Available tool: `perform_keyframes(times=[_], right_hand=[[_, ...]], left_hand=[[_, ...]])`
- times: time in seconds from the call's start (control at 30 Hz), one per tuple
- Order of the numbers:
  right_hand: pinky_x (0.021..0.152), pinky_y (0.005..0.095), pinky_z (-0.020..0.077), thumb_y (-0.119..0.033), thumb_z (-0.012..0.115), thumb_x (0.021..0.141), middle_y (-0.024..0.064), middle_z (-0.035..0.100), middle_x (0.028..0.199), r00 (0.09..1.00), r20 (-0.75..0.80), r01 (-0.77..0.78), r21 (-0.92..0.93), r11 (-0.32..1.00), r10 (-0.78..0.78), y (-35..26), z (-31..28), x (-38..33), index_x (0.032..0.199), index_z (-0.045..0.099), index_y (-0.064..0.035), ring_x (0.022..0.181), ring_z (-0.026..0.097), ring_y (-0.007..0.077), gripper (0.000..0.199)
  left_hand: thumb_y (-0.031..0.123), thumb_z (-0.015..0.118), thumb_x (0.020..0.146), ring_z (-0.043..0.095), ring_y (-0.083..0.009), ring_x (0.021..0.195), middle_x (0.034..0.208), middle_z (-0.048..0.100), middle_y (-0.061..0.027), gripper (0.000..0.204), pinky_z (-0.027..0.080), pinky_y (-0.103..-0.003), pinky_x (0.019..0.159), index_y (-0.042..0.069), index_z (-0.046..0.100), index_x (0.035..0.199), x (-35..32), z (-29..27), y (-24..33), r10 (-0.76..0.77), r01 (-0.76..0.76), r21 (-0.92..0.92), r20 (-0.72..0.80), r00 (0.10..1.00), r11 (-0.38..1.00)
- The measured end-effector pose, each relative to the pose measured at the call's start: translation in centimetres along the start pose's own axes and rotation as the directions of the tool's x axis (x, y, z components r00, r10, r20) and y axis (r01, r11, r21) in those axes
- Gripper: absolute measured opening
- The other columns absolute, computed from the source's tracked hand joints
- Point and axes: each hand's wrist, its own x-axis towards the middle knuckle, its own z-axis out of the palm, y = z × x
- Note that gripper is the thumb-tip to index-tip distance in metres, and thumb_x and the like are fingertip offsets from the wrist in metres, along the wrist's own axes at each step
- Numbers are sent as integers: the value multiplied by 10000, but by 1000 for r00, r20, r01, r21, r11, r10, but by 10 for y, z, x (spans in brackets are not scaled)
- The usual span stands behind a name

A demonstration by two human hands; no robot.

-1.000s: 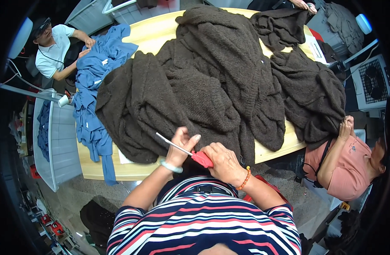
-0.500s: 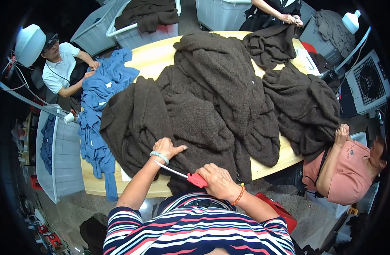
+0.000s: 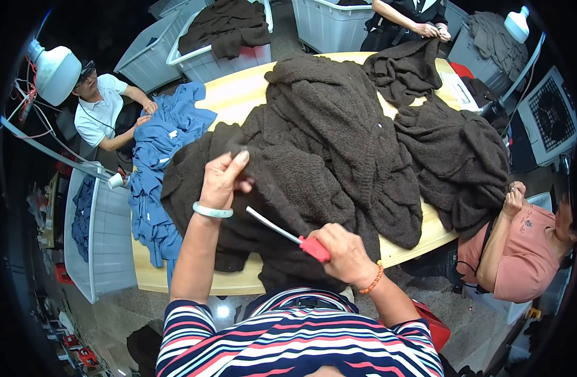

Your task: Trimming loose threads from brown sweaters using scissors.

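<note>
A big heap of dark brown knitwear [image 3: 313, 132] covers the middle of the pale wooden table [image 3: 420, 245]. My left hand [image 3: 222, 179], wearing a pale bangle, is closed on a raised fold of this knit, thumb up. The fold slants down toward my right hand [image 3: 345, 251], which wears an orange bead bracelet. In that hand is a red-handled tool [image 3: 315, 249] with a thin whitish shaft pointing up and left; its exact kind cannot be made out. Whether my right fingers also hold some knit is hidden. Brown cloth hangs over the near table edge by my waist.
Blue garments [image 3: 166, 132] lie along the table's left side, handled by a person in white. Two more people handle brown knit at the far right and right. Lamps [image 3: 57, 72] stand at both sides. Grey bins [image 3: 103, 251] of clothes surround the table.
My left hand has risen away from me, lifting a knit fold. My right hand has shifted right with the red-handled tool, whose shaft now points more upward. The view has shifted slightly.
</note>
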Motion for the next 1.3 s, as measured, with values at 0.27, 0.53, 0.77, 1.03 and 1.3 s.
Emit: perform_keyframes(times=[0.27, 0.53, 0.77, 1.03, 1.3], right_hand=[[735, 431, 507, -24, 634, 727, 116, 580, 918, 967, 157, -174, -165, 971, 200, 33, 38, -16, 1016, 573, -63, 901, 597, 331, 298], [637, 444, 522, -172, 635, 839, 174, 642, 763, 950, 61, -285, -229, 931, 306, 38, 24, -18, 897, 550, -41, 772, 652, 338, 167], [596, 435, 524, -229, 634, 854, 159, 639, 651, 936, 126, -273, -332, 903, 329, 40, 34, 10, 798, 565, -54, 662, 667, 326, 196], [652, 449, 536, -234, 646, 820, 179, 661, 700, 950, 180, -192, -316, 929, 257, 46, 49, 54, 803, 617, -28, 695, 675, 343, 208], [708, 483, 513, -289, 650, 840, 198, 660, 754, 896, 230, -307, -298, 904, 380, 36, 43, 39, 886, 601, -48, 768, 659, 387, 250]], left_hand=[[74, 625, 916, 680, -190, 777, 877, 664, -27, 74, 615, -347, 633, 71, 615, 989, 32, -47, -171, -594, 525, -636, 129, 794, 565], [24, 589, 915, 522, -327, 1202, 1204, 592, -124, 217, 383, -693, 1001, 26, 556, 1130, 26, -22, -183, -444, 352, -787, 111, 889, 508], [41, 617, 905, 578, -287, 1112, 1090, 632, -71, 176, 387, -713, 970, 66, 588, 1077, 24, -30, -216, -410, 337, -733, 86, 908, 591], [21, 616, 903, 627, -248, 1017, 987, 649, -47, 109, 422, -700, 948, 71, 597, 998, 27, -35, -221, -412, 338, -734, 87, 907, 589], [-6, 591, 913, 594, -236, 1059, 1051, 589, -71, 228, 444, -693, 935, 21, 494, 1117, 20, -23, -218, -461, 329, -688, -9, 887, 647]])
